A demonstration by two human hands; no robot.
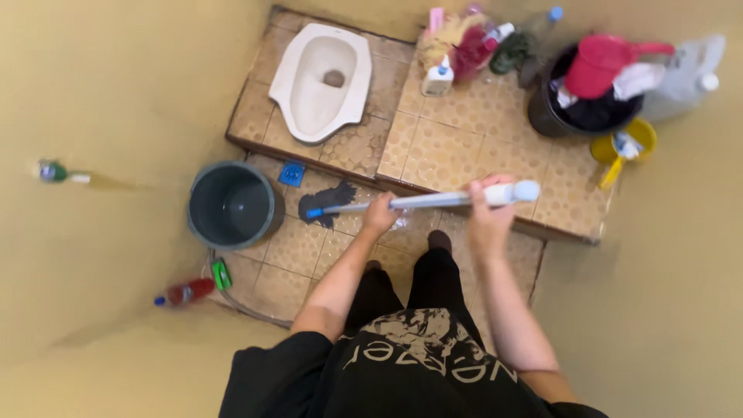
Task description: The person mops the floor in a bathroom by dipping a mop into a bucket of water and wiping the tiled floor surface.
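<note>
Silvery mop handle (433, 201) is being gripped by both fists: the left hand (379, 214) is closing around it lower down, the right hand (487, 213) near the white top. The dark mop head (329, 204) is lying on wet tile just beyond the left hand, beside the grey bucket (232, 205). Pressing flat and stroking toward the blue drain (292, 173) would likely work best.

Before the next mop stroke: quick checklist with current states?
1. Left hand gripping mop handle: ok.
2. Right hand gripping near the handle's white end: ok.
3. Mop head down on the lower floor tiles: ok.
4. Grey bucket apart from mop head: ok, though close.
5. Blue drain cover free of mop head: ok, just beside it.
6. Floor wet or dry: cannot tell.
</note>
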